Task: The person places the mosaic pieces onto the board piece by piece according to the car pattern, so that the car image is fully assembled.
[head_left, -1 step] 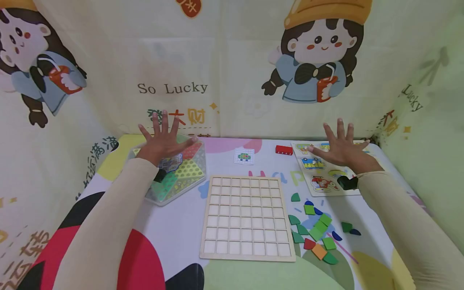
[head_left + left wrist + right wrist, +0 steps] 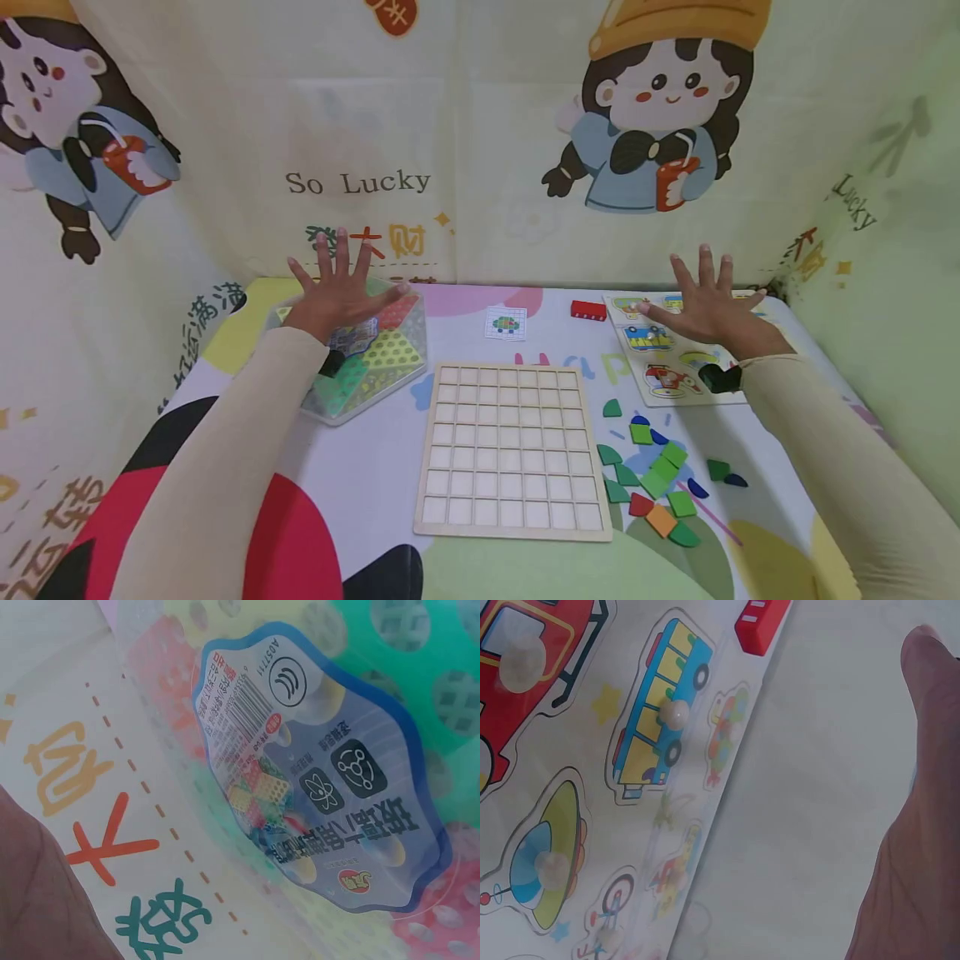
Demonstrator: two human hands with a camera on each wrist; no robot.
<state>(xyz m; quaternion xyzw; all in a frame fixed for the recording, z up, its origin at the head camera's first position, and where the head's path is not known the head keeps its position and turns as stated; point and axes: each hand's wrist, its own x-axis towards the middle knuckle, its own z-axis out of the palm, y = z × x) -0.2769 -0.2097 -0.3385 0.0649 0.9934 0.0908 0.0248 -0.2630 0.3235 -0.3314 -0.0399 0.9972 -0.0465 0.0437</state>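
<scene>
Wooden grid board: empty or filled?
Empty: every cell of the wooden grid board shows bare, and the colored pieces lie beside it.

Cream, cartoon-printed cloth walls (image 2: 498,125) surround a colourfully patterned table (image 2: 367,475).

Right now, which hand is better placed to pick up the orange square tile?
Likely the right hand: it is empty and right of the wooden grid board, like the orange square tile. The left hand, also empty, is across the board, near the clear plastic case.
</scene>
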